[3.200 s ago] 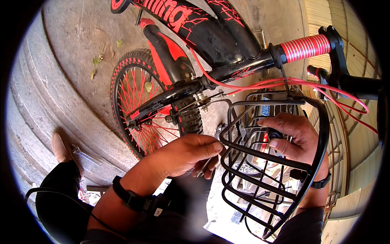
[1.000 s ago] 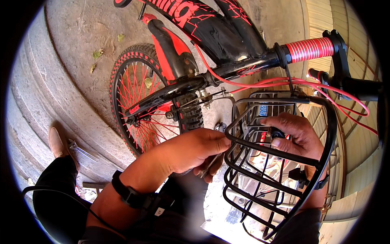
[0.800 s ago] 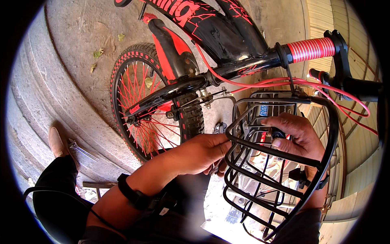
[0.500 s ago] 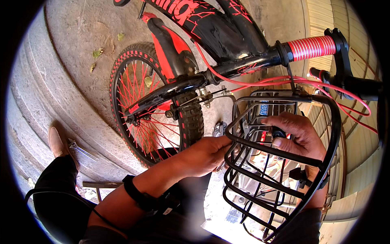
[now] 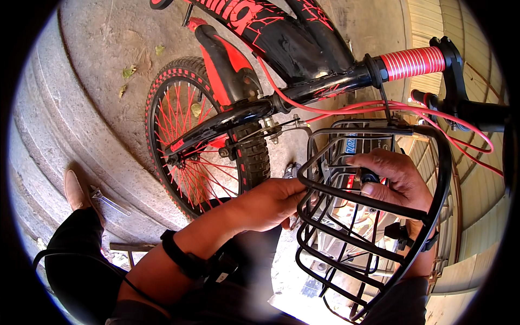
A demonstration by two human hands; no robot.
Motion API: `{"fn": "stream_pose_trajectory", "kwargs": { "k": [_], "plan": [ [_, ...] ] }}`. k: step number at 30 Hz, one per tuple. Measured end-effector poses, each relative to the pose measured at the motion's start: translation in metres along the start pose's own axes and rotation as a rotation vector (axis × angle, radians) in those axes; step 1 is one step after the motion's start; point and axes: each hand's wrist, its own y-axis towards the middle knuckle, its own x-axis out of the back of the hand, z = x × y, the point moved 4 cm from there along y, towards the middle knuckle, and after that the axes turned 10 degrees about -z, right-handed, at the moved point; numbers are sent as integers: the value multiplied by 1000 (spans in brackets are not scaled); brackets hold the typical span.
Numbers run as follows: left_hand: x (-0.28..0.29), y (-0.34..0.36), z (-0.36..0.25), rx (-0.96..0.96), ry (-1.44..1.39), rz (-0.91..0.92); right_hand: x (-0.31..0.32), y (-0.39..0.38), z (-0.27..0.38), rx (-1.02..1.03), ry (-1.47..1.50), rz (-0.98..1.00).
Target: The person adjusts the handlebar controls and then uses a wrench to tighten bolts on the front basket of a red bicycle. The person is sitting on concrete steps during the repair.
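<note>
Head view: black basket (image 5: pixel 390 207) at four o'clock; left hand (image 5: pixel 271 203), rolled since a second ago, grip hidden by its edge; right hand (image 5: pixel 400 176) half-curled around black knob (image 5: pixel 369 177), hold unclear; concrete floor (image 5: pixel 103 54) opens toward ten.

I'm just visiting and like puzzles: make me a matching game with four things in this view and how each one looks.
1. basket
2. cables
3. shoe
4. tyre

A. tan, at the far left
B. black and knobbly, with red marks
C. black bars, by the right hand
D. thin and pinkish red

Pairs: 1-C, 2-D, 3-A, 4-B
</note>
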Motion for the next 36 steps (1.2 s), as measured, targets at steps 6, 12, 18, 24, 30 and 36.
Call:
{"fn": "stream_pose_trajectory", "kwargs": {
  "k": [6, 12, 18, 24, 30, 36],
  "plan": [
    [6, -3, -9, 44, 24, 21, 0, -1, -3, 28, -5, -24],
    [5, 0, -6, -12, -79, 72, 0, -1, -2, 39, -16, -43],
    [3, -1, -5, -69, 26, 28, -1, 0, -3, 15, 58, -40],
    [-1, 5, -2, -87, 124, -9, -5, 0, -1, 108, 11, -97],
    [-8, 12, 8, -278, 100, -87, -4, 2, 1, 54, 36, -73],
    [1, 13, 10, -236, 72, 28, -3, 0, 0, 95, 23, -87]
  ]
}}
